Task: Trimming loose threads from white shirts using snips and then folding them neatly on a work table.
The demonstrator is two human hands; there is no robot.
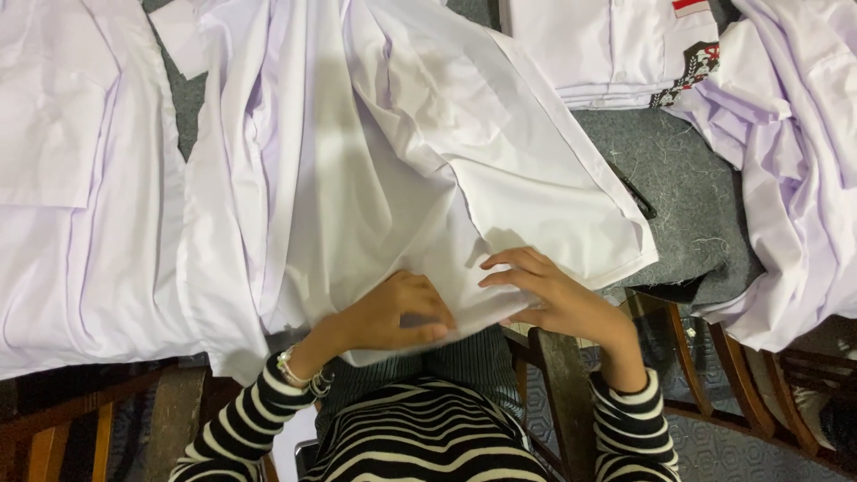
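Observation:
A white shirt (pixel 375 152) lies spread over a grey felt-covered table (pixel 687 196), its lower edge hanging towards me. My left hand (pixel 393 314) is closed on that near edge, with cloth bunched under its fingers. My right hand (pixel 549 299) rests on the same edge just to the right, fingers pinching and pressing the fabric. Both sleeves are black-and-white striped, and a beaded bracelet sits on my left wrist.
Another white shirt (pixel 71 178) lies flat at the left. A folded stack of white shirts (pixel 616 49) with a red and black patch sits at the back right. A crumpled white garment (pixel 794 170) hangs off the right edge. A black pen (pixel 636 192) lies on the felt. Wooden chairs (pixel 714 357) stand below.

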